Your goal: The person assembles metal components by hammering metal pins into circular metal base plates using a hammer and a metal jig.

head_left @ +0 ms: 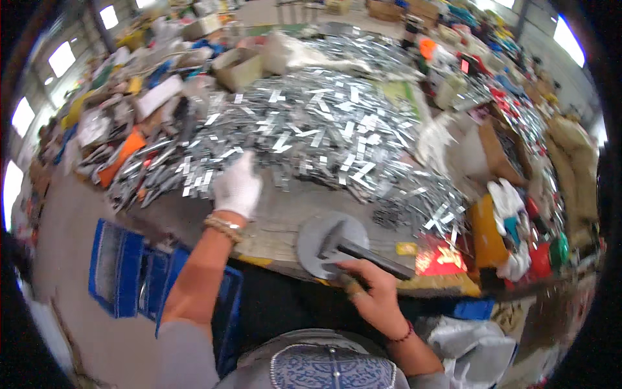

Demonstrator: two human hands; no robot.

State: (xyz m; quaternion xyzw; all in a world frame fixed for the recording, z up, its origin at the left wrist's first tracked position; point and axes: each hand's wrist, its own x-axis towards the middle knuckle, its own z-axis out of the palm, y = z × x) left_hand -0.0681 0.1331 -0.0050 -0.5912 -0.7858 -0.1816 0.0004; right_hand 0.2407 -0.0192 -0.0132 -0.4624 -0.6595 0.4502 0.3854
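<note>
My left hand [238, 188], in a white knit glove, reaches to the near left edge of a heap of flat silvery metal strips [311, 123]. Its fingertips blur into the strips, so whether they grip one is unclear. A round grey metal plate [311, 246] rests at the table's front edge, with a hammer [372, 258] lying across it, head on the plate and dark handle pointing right. Just below the handle, my bare right hand [372, 295] has its fingers curled together at the plate's near rim. A small dark piece shows at those fingertips, too indistinct to name.
Blue plastic bins [116, 269] stand below the table on the left. Right of the plate lie a red packet [440, 255] and a yellow box [487, 233] with white gloves [508, 201]. An open carton [238, 68] sits behind the heap. Mixed scrap crowds both sides.
</note>
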